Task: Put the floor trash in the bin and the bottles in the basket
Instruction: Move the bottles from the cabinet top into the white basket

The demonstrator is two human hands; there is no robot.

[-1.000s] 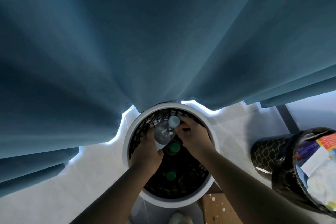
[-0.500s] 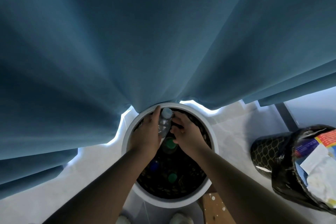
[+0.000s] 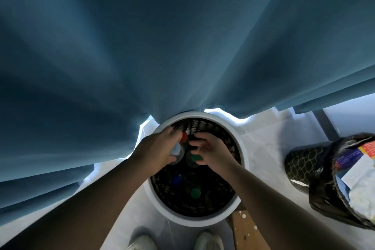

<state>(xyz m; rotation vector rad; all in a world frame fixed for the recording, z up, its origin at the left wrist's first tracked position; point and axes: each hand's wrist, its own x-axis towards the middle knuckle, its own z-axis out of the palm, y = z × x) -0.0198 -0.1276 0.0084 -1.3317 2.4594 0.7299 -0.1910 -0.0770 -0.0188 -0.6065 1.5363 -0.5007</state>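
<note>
Curtain (image 3: 182,36) draped onto basket (image 3: 192,221) rim, bin (image 3: 304,166) well apart on its right. Left hand (image 3: 156,148) gripped pale-capped bottle (image 3: 178,153) inside basket, probably seating it upright among the others; right hand (image 3: 215,153) curled at green-capped bottle (image 3: 196,157), grip unclear

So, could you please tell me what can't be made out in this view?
Head view:
Bottles in the basket: bodies lost in the dark; only caps show.
Held bottle: mostly covered by the left hand.
Right hand: blurred; whether it touches the green cap is unclear.
Bin: cut off by the right edge.
Floor: largely hidden by the curtain.
</note>
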